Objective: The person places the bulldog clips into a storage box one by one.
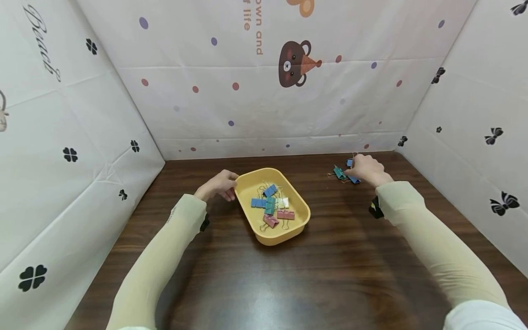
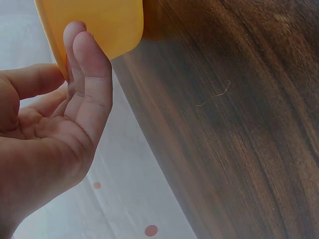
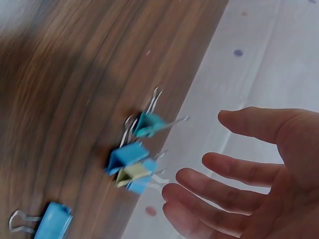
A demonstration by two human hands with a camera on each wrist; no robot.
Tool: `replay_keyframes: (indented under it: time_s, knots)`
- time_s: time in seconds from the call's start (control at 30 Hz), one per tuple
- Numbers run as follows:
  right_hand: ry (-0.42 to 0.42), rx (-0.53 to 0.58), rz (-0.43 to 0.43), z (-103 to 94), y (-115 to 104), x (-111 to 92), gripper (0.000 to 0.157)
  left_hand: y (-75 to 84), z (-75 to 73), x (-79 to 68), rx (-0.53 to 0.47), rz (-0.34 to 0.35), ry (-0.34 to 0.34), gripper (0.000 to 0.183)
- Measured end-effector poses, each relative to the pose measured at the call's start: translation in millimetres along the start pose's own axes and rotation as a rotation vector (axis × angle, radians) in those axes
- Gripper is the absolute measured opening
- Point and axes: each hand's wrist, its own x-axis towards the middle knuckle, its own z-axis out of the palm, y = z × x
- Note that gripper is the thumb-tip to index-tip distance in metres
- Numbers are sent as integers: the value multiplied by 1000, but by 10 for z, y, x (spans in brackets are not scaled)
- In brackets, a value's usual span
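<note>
One yellow tray (image 1: 284,234), six binder clips (image 1: 270,206) inside it, at least four loose clips (image 1: 339,173) outside

In the upper left of the head view, dark cursive lettering (image 1: 41,41) runs downward along the left wall sheet (image 1: 53,201); it looks like "Beach", its last character unclear. At the top centre, the back wall sheet (image 1: 173,110) carries orange-brown print turned sideways, reading from top to bottom in two lines: "own and" (image 1: 259,27) on the right and "f life" (image 1: 247,14) beside it on the left, both cut off by the upper edge. Tiny dark print (image 1: 171,215) near the left sleeve's (image 1: 144,270) cuff is too small to read.
</note>
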Motion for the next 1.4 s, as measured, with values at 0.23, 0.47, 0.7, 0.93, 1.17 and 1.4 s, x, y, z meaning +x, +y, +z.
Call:
replay_keyframes:
  time_s: [0.23, 0.47, 0.7, 0.93, 1.17, 1.4]
  knots:
    - [-6, -19, 52, -7, 256, -42, 30, -3, -2, -14, -7, 11, 7, 43]
    - [-98, -61, 126, 47, 493, -86, 70, -10, 0, -5, -9, 4, 2, 42]
    - [-231, -80, 157, 108, 618, -128, 75, -25, -6, 7, -12, 10, -2, 43]
    - [-251, -173, 243, 160, 621, -90, 84, -13, -6, -10, -15, 9, -3, 43]
    - [-289, -170, 293, 196, 670, -84, 76, -9, -5, -3, -11, 8, -1, 43]
    - [-254, -153, 289, 246, 703, -70, 74, -15, 0, 1, -12, 6, 0, 43]
